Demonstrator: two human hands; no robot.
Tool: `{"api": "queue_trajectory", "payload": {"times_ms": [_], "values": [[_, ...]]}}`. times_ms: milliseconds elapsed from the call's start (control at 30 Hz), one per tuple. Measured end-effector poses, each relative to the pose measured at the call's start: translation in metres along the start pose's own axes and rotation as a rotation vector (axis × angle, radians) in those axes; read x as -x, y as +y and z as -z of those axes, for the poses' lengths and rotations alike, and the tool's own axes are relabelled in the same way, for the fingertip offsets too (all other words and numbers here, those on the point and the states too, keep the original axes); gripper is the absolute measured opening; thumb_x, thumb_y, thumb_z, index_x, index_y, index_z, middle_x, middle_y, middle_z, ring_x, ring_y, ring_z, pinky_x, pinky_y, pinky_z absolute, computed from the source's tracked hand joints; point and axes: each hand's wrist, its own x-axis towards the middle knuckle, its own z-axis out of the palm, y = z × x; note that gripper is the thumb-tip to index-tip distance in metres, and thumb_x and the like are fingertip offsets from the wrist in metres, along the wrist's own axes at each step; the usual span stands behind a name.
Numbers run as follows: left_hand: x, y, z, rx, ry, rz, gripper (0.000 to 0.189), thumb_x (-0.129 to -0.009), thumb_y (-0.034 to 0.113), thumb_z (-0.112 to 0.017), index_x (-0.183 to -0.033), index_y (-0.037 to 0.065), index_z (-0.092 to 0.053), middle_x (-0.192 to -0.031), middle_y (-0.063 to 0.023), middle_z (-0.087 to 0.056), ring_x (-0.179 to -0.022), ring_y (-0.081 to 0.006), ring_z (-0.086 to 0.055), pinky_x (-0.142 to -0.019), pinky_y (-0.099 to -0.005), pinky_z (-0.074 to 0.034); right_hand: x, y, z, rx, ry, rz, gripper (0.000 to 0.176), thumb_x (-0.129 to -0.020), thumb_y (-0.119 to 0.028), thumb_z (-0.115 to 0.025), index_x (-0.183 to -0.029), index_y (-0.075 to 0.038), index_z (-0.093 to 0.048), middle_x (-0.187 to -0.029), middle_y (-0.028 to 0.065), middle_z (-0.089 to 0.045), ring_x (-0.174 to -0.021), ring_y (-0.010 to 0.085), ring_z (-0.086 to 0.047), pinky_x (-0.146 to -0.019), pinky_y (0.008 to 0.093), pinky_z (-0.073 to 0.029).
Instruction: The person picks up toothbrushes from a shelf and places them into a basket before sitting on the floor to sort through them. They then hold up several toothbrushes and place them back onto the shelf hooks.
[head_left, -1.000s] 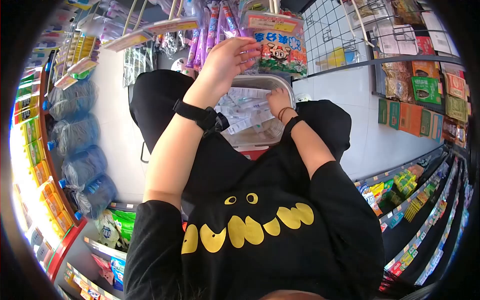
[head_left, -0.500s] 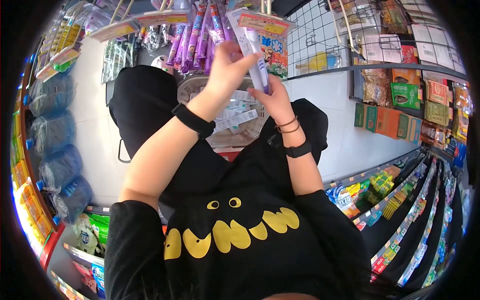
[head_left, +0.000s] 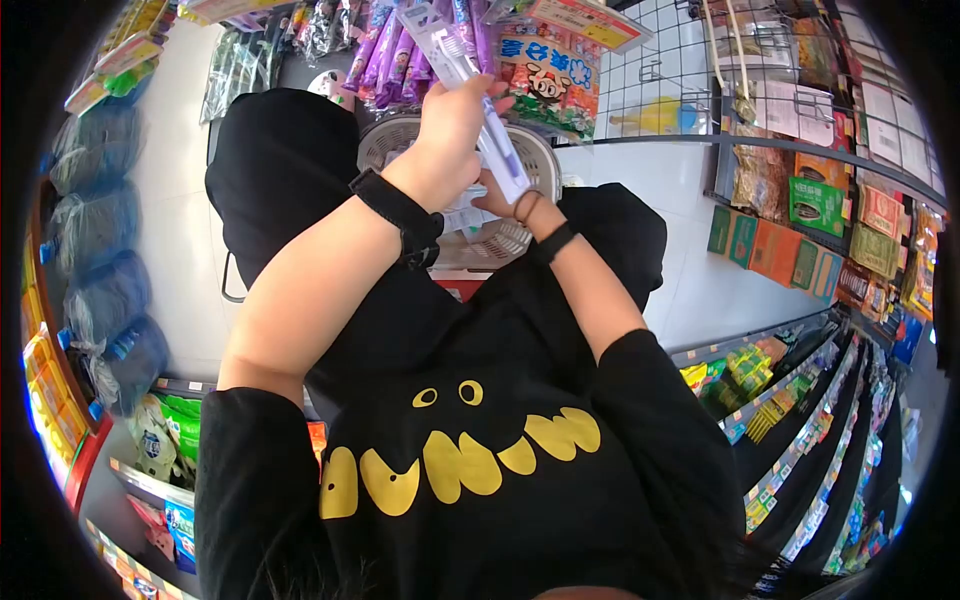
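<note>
My left hand (head_left: 452,128) is closed around a packaged toothbrush (head_left: 498,150) with a purple-and-white handle. The clear-fronted pack slants from upper left to lower right, its bristle end up near the hanging goods. My right hand (head_left: 491,196) is low over a light plastic basket (head_left: 541,160), partly behind the pack's lower end and my left wrist. Its fingers are mostly hidden, so what they hold does not show. White and clear packages (head_left: 462,216) lie inside the basket, which stands between my knees.
Purple stick packets (head_left: 390,65) hang just beyond the basket, beside a red snack bag (head_left: 548,75). A price tag (head_left: 590,22) juts out above. Wire racks (head_left: 660,70) stand on the right, and large water bottles (head_left: 95,215) line the left side.
My right hand has let go of the toothbrush pack's lower end and moved down to the basket. My left hand has shifted its hold along the pack. The view has moved slightly.
</note>
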Motion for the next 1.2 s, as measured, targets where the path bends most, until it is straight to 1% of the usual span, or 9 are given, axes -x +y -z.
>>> {"api": "queue_trajectory", "payload": {"times_ms": [33,100,133,300,367,567,733,1000,1200], "values": [[0.003,0.003,0.000,0.000,0.006,-0.001,0.027,-0.085,0.011,-0.057,-0.105,-0.003,-0.047,-0.100,-0.0138,-0.058,-0.094,-0.0255,-0.059,-0.078,-0.0370,-0.049,-0.001,-0.013,0.005,-0.004,-0.003,0.004,0.053,-0.067,-0.027,-0.074,-0.115,-0.010,-0.058,-0.116,0.0135,-0.058,-0.111,0.0321,-0.052,-0.098,0.0419,-0.037],[0.008,0.006,-0.001,0.058,-0.024,0.059,0.029,-0.085,0.013,-0.057,-0.108,-0.004,-0.047,-0.101,-0.0144,-0.058,-0.096,-0.0264,-0.059,-0.078,-0.0381,-0.050,-0.004,-0.046,0.028,0.275,-0.383,-0.187,0.035,-0.072,-0.022,-0.061,-0.103,-0.006,-0.063,-0.101,0.0189,-0.062,-0.108,0.0341,-0.053,-0.099,0.0413,-0.036],[0.008,0.006,0.001,0.026,-0.054,0.064,0.032,-0.086,0.014,-0.056,-0.110,-0.004,-0.046,-0.102,-0.0146,-0.058,-0.095,-0.0267,-0.059,-0.079,-0.0390,-0.051,-0.003,-0.035,0.006,0.347,-0.292,-0.165,0.025,-0.073,-0.020,-0.057,-0.092,-0.005,-0.065,-0.099,0.0171,-0.063,-0.104,0.0325,-0.056,-0.092,0.0425,-0.041],[0.008,0.009,0.001,-0.042,-0.152,0.131,0.034,-0.086,0.014,-0.055,-0.113,-0.004,-0.044,-0.103,-0.0146,-0.058,-0.094,-0.0262,-0.060,-0.080,-0.0404,-0.051,0.009,-0.020,-0.013,0.387,-0.223,-0.169,0.025,-0.073,-0.020,-0.057,-0.091,-0.004,-0.065,-0.098,0.0172,-0.063,-0.102,0.0325,-0.057,-0.090,0.0424,-0.042],[0.012,0.012,-0.003,-0.083,-0.205,0.250,0.034,-0.086,0.014,-0.055,-0.113,-0.004,-0.044,-0.103,-0.0142,-0.058,-0.092,-0.0245,-0.060,-0.078,-0.0392,-0.052,0.012,-0.021,-0.016,0.391,-0.225,-0.176,0.025,-0.073,-0.020,-0.057,-0.091,-0.004,-0.064,-0.098,0.0172,-0.064,-0.101,0.0324,-0.057,-0.089,0.0424,-0.042],[0.023,0.009,-0.011,-0.232,-0.354,0.433,0.023,-0.087,0.016,-0.056,-0.101,-0.003,-0.053,-0.089,-0.0102,-0.062,-0.079,-0.0207,-0.064,-0.071,-0.0369,-0.055,0.013,-0.024,-0.022,0.391,-0.222,-0.182,0.024,-0.073,-0.019,-0.057,-0.090,-0.004,-0.064,-0.097,0.0173,-0.064,-0.099,0.0324,-0.058,-0.087,0.0423,-0.043],[0.031,0.001,-0.014,-0.439,-0.749,0.534,0.029,-0.086,0.020,-0.060,-0.105,-0.002,-0.052,-0.090,-0.0105,-0.063,-0.074,-0.0179,-0.065,-0.068,-0.0313,-0.056,0.021,-0.024,-0.016,0.352,-0.200,-0.187,0.024,-0.073,-0.019,-0.056,-0.089,-0.003,-0.063,-0.096,0.0173,-0.064,-0.098,0.0323,-0.058,-0.085,0.0422,-0.044],[0.039,0.009,-0.013,-0.428,-1.074,0.571,0.028,-0.090,0.020,-0.057,-0.108,-0.001,-0.054,-0.087,-0.0088,-0.062,-0.076,-0.0162,-0.064,-0.066,-0.0278,-0.055,0.024,-0.029,0.024,0.101,-0.053,-0.193,0.023,-0.074,-0.019,-0.056,-0.088,-0.002,-0.063,-0.095,0.0174,-0.064,-0.095,0.0322,-0.059,-0.083,0.0420,-0.045],[0.040,0.022,-0.016,-0.376,-1.083,0.528,0.027,-0.092,0.020,-0.053,-0.108,-0.001,-0.054,-0.084,-0.0081,-0.063,-0.073,-0.0139,-0.063,-0.065,-0.0258,-0.054,0.039,-0.053,0.073,-0.271,0.083,-0.114,0.023,-0.074,-0.019,-0.056,-0.087,-0.002,-0.062,-0.094,0.0175,-0.064,-0.093,0.0321,-0.060,-0.081,0.0419,-0.046]]}}
